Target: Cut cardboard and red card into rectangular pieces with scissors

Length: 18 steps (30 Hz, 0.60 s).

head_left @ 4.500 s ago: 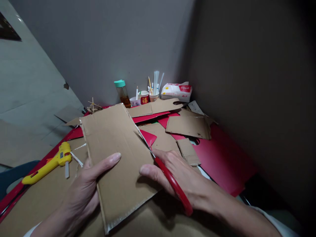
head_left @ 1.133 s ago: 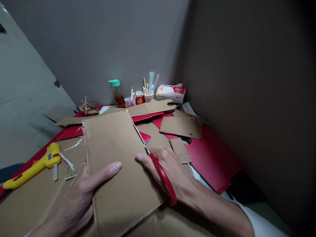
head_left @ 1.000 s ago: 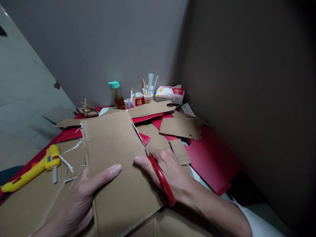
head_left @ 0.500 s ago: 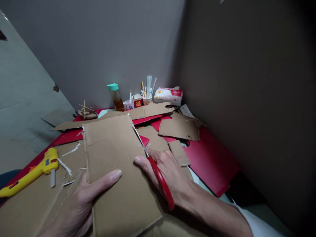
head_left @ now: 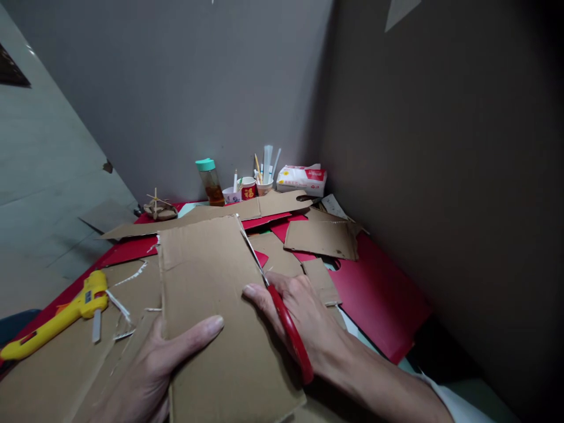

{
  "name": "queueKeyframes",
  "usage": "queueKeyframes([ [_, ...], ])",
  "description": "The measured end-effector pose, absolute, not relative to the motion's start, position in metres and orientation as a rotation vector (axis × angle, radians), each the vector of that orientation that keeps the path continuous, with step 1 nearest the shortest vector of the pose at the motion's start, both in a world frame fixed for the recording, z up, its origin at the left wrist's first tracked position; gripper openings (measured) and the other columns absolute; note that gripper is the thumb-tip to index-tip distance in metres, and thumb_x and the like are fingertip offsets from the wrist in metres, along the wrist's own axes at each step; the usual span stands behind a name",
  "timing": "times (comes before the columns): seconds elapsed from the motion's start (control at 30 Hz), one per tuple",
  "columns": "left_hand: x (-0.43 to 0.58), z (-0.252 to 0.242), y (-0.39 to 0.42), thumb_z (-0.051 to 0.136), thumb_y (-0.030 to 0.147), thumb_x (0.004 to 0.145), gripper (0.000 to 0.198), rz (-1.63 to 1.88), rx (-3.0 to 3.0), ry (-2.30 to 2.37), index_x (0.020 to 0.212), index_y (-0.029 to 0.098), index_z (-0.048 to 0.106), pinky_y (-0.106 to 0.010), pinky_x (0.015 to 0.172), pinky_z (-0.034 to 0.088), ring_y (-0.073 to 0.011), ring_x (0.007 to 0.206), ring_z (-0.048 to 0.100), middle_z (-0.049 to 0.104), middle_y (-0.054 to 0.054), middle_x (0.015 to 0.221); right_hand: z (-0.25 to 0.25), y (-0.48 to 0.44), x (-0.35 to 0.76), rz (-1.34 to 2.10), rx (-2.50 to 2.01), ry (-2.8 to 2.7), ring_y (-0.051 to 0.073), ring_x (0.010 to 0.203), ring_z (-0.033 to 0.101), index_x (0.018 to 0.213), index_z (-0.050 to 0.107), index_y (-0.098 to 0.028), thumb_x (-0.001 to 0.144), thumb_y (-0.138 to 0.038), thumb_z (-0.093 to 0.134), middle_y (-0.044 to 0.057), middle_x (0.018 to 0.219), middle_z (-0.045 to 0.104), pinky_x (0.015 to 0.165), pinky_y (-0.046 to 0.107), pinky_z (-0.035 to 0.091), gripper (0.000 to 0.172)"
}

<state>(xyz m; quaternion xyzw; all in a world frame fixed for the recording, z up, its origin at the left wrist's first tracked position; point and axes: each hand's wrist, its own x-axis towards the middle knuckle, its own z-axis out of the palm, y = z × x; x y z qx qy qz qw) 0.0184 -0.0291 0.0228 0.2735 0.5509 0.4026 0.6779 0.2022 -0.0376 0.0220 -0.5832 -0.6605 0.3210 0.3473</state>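
A long piece of brown cardboard (head_left: 211, 305) is held up in front of me, its far edge tilted away. My left hand (head_left: 163, 364) grips its left edge, thumb flat on top and fingers hidden beneath. In my right hand (head_left: 304, 317) are red-handled scissors (head_left: 288, 329), and the hand is closed around them. Their blades lie along the cardboard's right edge, pointing away from me; the lower blade is mostly hidden. The right thumb rests on the cardboard's face near the scissors' pivot.
On the left lies a yellow glue gun (head_left: 66, 317) on cardboard. Cardboard scraps (head_left: 321, 238) and red sheets (head_left: 374, 288) cover the table. Along the wall stand a bottle with a teal lid (head_left: 210, 182), a red cup (head_left: 248, 189) and a tissue pack (head_left: 302, 180). A small boat-like model (head_left: 159, 208) sits back left.
The whole scene has shifted slightly down and to the right in view. Both hands keep their grips, and the scissors remain along the cardboard's right edge.
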Motion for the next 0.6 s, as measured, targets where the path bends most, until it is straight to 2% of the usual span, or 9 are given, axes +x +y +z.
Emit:
queueKeyframes([
  [0.1, 0.0204, 0.0237, -0.0295, 0.092, 0.028, 0.059, 0.112, 0.910, 0.643, 1.216, 0.153, 0.031, 0.032, -0.057, 0.070, 0.063, -0.0435, 0.082, 0.075, 0.077, -0.017, 0.111, 0.0218, -0.0366, 0.2032, 0.858, -1.526, -1.670, 0.011, 0.054, 0.038, 0.066, 0.046, -0.021, 0.097, -0.051, 0.046, -0.006, 0.056, 0.040, 0.052, 0.026, 0.030, 0.043],
  [0.23, 0.0236, 0.0256, -0.0306, 0.093, 0.026, 0.058, 0.115, 0.874, 0.647, 1.174, 0.154, 0.032, 0.029, -0.057, 0.073, 0.063, -0.0434, 0.085, 0.075, 0.075, -0.017, 0.117, 0.0183, -0.0338, 0.2058, 0.801, -1.524, -1.676, 0.013, 0.062, 0.046, 0.076, 0.056, -0.020, 0.095, -0.062, 0.045, -0.002, 0.067, 0.053, 0.058, 0.027, 0.034, 0.047],
  [0.33, 0.0241, 0.0248, -0.0314, 0.094, 0.022, 0.055, 0.116, 0.892, 0.640, 1.178, 0.153, 0.032, 0.032, -0.055, 0.077, 0.063, -0.0424, 0.086, 0.075, 0.076, -0.016, 0.117, 0.0145, -0.0327, 0.2061, 0.754, -1.487, -1.718, 0.013, 0.059, 0.042, 0.074, 0.057, -0.020, 0.098, -0.058, 0.041, -0.002, 0.065, 0.051, 0.056, 0.027, 0.032, 0.048],
  [0.47, 0.0217, 0.0222, -0.0319, 0.094, 0.026, 0.055, 0.113, 0.886, 0.644, 1.249, 0.152, 0.030, 0.035, -0.057, 0.072, 0.063, -0.0434, 0.082, 0.075, 0.078, -0.016, 0.107, 0.0161, -0.0347, 0.2047, 0.736, -1.539, -1.742, 0.012, 0.057, 0.042, 0.079, 0.059, -0.020, 0.100, -0.052, 0.040, -0.001, 0.066, 0.053, 0.055, 0.027, 0.032, 0.043],
  [0.6, 0.0211, 0.0220, -0.0322, 0.095, 0.028, 0.055, 0.118, 0.887, 0.648, 1.219, 0.153, 0.032, 0.031, -0.055, 0.070, 0.063, -0.0430, 0.083, 0.075, 0.077, -0.016, 0.111, 0.0218, -0.0349, 0.2044, 0.798, -1.536, -1.708, 0.012, 0.057, 0.043, 0.075, 0.057, -0.020, 0.098, -0.052, 0.044, -0.001, 0.065, 0.052, 0.055, 0.027, 0.031, 0.042],
])
